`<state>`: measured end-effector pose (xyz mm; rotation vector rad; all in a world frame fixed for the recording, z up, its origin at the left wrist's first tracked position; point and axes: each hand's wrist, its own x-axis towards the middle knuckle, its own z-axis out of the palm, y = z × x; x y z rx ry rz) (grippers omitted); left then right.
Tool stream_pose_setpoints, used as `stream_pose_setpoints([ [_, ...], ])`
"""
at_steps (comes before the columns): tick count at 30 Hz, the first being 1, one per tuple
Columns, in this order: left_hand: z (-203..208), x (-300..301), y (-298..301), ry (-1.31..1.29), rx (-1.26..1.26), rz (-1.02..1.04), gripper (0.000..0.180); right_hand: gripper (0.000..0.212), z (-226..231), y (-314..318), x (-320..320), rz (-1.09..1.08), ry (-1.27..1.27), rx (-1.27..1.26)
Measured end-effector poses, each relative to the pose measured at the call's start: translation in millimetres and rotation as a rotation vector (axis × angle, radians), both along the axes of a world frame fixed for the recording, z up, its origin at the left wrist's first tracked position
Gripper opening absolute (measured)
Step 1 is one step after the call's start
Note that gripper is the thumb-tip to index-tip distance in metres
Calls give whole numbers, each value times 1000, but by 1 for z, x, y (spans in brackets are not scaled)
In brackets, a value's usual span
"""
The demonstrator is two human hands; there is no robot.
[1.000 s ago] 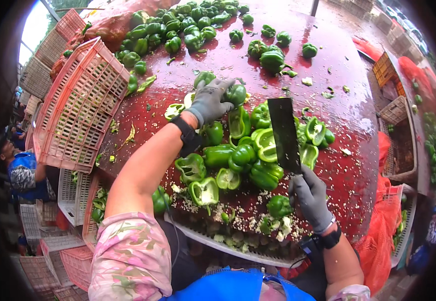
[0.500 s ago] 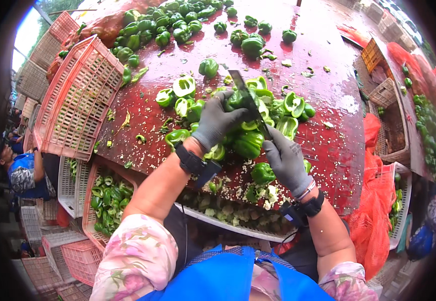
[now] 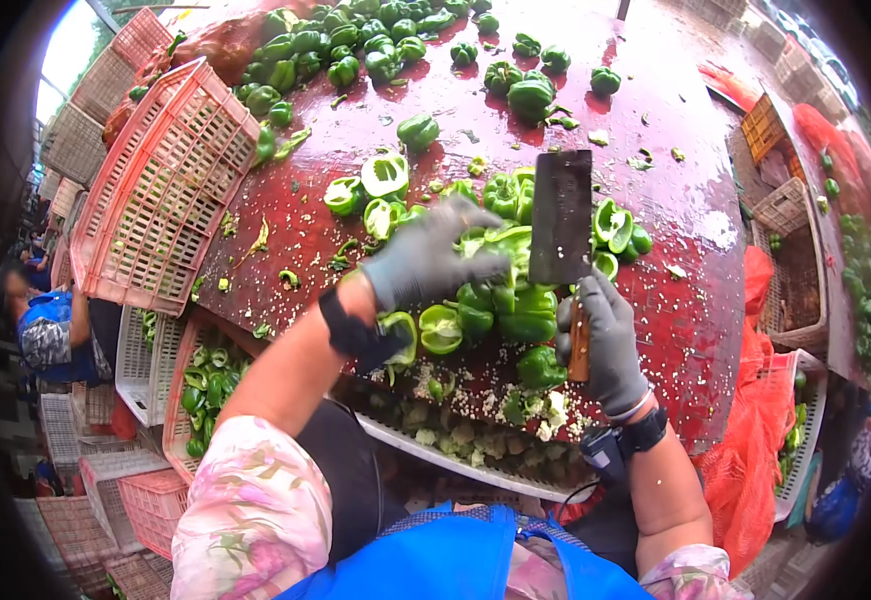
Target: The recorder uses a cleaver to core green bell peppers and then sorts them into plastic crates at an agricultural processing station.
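My right hand (image 3: pixel 610 340), in a grey glove, is closed around the wooden handle of a cleaver (image 3: pixel 562 215). Its broad dark blade points away from me, flat face showing, above the cut peppers. My left hand (image 3: pixel 420 258), gloved too and somewhat blurred, hovers over the pile with fingers stretched and apart, holding nothing. Around both hands lie halved green bell peppers (image 3: pixel 385 177), showing pale insides. A green pepper (image 3: pixel 527 318) sits left of the cleaver handle, and another pepper (image 3: pixel 541 368) lies nearer me. White seeds are scattered over the red table (image 3: pixel 680 330).
Whole green peppers (image 3: pixel 340 45) are heaped at the far left. A red crate (image 3: pixel 160 185) leans at the table's left edge. Below it, a crate holds cut peppers (image 3: pixel 213 395). Pepper cores (image 3: pixel 445 438) fill a tray under the near edge. Red netting (image 3: pixel 745 410) hangs right.
The cleaver has turned from edge-on to showing its flat face. My left hand has let go of the green pepper it held beside the blade and moved off it, fingers spreading.
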<state>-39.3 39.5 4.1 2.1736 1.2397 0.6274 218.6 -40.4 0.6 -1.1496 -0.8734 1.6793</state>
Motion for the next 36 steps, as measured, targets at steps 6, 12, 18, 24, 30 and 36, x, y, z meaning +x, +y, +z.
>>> stream_pose_setpoints([
  [6,-28,-71,152,738,262,312,71,40,2,0,-8,72,-117,127],
  [12,-44,-80,182,604,-49,160,77,42,3,1,-2,126,-118,131],
  [18,-46,-66,149,195,-87,379,77,43,12,-1,-7,106,-140,184],
  [24,-2,2,72,-567,-222,113,35,41,22,7,1,6,-526,695],
  [30,-6,33,18,-706,-234,277,29,37,9,5,-6,15,-709,785],
  [36,-22,30,-13,-600,-158,371,25,41,15,-4,4,205,-270,277],
])
